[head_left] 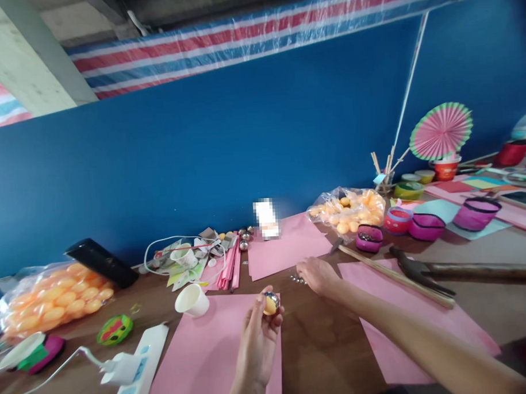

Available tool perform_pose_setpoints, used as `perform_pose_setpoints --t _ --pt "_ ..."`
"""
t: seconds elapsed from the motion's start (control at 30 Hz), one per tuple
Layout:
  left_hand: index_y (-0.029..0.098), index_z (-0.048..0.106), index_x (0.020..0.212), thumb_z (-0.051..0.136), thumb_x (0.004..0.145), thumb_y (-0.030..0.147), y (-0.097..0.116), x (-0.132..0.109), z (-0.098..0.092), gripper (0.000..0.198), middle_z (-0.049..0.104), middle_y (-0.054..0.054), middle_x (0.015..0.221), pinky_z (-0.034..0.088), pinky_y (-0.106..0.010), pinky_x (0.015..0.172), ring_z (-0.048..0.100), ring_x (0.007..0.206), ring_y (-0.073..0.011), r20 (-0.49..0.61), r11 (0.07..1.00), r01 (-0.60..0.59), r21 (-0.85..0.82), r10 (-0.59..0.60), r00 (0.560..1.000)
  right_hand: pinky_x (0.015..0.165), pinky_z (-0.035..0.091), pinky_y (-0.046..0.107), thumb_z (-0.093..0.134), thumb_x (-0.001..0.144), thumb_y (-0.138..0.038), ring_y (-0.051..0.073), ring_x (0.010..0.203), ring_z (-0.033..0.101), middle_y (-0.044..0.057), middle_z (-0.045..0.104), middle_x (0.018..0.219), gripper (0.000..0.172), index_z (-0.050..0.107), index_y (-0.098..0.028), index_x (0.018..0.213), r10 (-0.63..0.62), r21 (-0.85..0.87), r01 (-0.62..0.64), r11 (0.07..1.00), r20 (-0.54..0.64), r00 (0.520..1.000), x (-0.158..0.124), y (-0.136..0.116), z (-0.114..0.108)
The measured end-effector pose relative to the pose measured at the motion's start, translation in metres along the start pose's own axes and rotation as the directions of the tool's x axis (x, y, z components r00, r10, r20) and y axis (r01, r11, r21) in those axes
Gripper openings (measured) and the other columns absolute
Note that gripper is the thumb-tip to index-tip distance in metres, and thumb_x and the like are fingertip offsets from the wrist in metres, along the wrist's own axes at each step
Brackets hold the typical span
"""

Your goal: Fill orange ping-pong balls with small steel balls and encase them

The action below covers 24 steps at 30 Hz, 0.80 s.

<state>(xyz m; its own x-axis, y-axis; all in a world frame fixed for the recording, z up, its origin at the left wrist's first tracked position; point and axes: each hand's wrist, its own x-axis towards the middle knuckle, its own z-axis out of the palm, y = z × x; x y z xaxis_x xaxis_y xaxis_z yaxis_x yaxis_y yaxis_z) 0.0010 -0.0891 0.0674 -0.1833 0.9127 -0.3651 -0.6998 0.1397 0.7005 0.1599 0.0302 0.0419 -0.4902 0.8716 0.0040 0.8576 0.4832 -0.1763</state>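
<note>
My left hand (260,334) is closed around an orange ball (271,304) partly covered with shiny silver pieces, held over a pink sheet (207,342). To the right, my right hand (318,275) reaches down to the table, fingers bent together beside a small scatter of shiny silver pieces (297,278). Whether a piece is between those fingertips is hidden. Several silver-covered balls (244,244) lie farther back. A white paper cup (192,300) rests on the pink sheet's far left corner.
Clear bags of orange balls (55,296) (350,210) lie left and back right. A hammer (472,270) and a wooden-handled tool (395,275) rest at right, near purple pouches (427,226). A power strip (142,368) stands front left; a blue partition (210,158) closes the back.
</note>
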Motion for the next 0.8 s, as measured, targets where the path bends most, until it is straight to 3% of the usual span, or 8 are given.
perform_pose_setpoints --t 0.8 --pt "0.014 0.061 0.104 0.063 0.072 0.023 0.0007 0.0041 -0.003 0.034 0.065 -0.008 0.08 0.049 -0.019 0.056 0.061 0.064 -0.0112 -0.018 1.0 0.012 -0.017 -0.012 1.0 0.065 0.037 0.024 0.038 0.087 -0.017 0.018 0.082 0.056 0.008 0.063 0.088 0.022 0.06 -0.017 0.086 -0.024 0.003 0.024 1.0 -0.014 1.0 0.0028 -0.0024 0.003"
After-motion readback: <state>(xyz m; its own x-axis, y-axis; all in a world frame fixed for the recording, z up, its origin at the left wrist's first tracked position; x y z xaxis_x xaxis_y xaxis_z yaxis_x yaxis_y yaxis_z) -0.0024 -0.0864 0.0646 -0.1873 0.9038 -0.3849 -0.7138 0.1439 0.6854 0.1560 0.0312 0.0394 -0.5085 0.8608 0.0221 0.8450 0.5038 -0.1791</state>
